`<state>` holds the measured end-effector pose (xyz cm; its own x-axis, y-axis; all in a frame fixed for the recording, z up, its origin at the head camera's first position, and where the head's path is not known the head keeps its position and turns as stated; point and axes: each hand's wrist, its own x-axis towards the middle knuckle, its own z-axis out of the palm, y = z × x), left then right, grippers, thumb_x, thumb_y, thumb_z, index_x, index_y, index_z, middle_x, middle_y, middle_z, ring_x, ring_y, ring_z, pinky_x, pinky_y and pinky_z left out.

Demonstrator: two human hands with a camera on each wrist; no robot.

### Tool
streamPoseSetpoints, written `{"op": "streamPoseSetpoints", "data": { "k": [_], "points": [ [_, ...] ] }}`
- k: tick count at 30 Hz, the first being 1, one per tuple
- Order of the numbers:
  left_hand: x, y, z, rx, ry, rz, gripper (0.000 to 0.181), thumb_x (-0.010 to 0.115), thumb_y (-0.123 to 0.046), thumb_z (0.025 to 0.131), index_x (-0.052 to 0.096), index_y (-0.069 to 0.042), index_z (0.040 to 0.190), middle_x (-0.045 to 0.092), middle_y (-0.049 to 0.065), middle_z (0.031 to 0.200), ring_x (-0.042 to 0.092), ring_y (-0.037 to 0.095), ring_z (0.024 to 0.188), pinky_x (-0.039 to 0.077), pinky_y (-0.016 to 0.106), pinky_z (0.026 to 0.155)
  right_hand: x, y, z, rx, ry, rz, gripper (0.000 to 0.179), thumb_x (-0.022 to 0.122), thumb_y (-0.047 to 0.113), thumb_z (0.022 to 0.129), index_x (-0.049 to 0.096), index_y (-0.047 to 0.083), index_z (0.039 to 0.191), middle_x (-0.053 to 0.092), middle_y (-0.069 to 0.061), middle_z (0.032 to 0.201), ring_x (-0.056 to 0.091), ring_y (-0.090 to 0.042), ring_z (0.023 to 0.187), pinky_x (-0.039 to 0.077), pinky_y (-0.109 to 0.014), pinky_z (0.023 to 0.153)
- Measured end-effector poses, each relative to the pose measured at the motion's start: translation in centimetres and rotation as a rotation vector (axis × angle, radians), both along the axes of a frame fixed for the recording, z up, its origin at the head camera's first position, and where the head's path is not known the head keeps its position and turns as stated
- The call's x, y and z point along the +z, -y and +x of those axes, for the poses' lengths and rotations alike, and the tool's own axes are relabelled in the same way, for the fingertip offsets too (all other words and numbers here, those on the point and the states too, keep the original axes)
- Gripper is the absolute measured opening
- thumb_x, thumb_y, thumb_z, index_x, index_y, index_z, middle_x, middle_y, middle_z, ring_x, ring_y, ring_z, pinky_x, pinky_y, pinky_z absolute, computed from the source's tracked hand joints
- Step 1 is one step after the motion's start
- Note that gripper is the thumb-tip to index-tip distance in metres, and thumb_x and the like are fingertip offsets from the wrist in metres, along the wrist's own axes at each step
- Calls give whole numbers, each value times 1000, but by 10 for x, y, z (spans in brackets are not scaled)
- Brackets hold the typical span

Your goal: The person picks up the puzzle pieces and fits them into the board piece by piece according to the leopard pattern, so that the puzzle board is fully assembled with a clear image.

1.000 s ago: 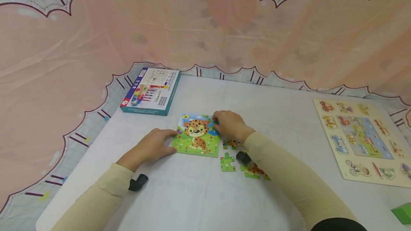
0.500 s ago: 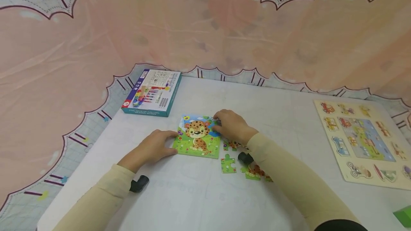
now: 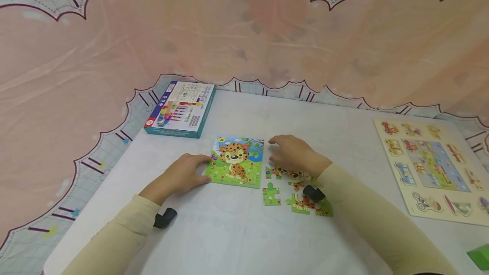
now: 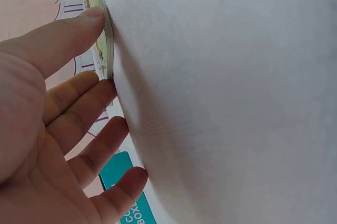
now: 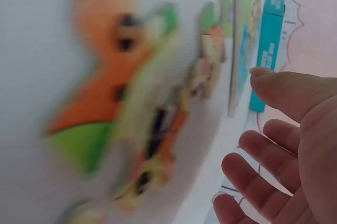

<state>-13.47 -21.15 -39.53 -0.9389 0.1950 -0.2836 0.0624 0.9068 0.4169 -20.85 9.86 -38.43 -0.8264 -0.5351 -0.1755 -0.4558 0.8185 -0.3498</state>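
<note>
Left wrist: fingers (image 4: 79,109) touch leopard board (image 4: 108,50); box (image 4: 114,167) reads "BOX".

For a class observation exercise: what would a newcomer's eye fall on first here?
In the head view, probably the bright leopard picture between the left hand and the right hand. The puzzle pieces just right of it may come next, then the colourful box at back left and the pale board at far right.
</note>
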Motion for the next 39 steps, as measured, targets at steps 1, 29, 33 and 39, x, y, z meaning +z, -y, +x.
{"op": "streamPoseSetpoints", "data": {
  "k": [1,29,33,39],
  "points": [
    [0,0,0,0,0,1,62,80,-26,87,57,-7,141,56,16,139,45,40,132,38,58,108,-1,-3,2,2,2,2,55,66,32,96,53,5,142,53,-15,144,45,-34,136,35,-49,113],
    [1,1,0,-11,-10,4,61,79,-26,87,58,-7,141,57,16,138,46,39,130,39,58,108,-10,-22,21,12,62,-5,61,78,35,87,59,4,136,61,-11,134,54,-30,124,43,-48,107],
    [2,1,0,-9,-7,5,61,80,-26,87,58,-7,141,57,16,138,46,40,131,38,58,108,-8,-19,22,2,43,-8,54,76,33,89,62,4,132,64,-11,129,57,-30,119,44,-48,105],
    [2,1,0,-11,-8,9,61,80,-25,87,58,-7,141,57,16,138,46,39,131,38,58,108,-7,-16,20,1,38,-24,47,76,28,89,65,4,128,66,-10,126,59,-29,117,45,-47,104]
  ]
}}
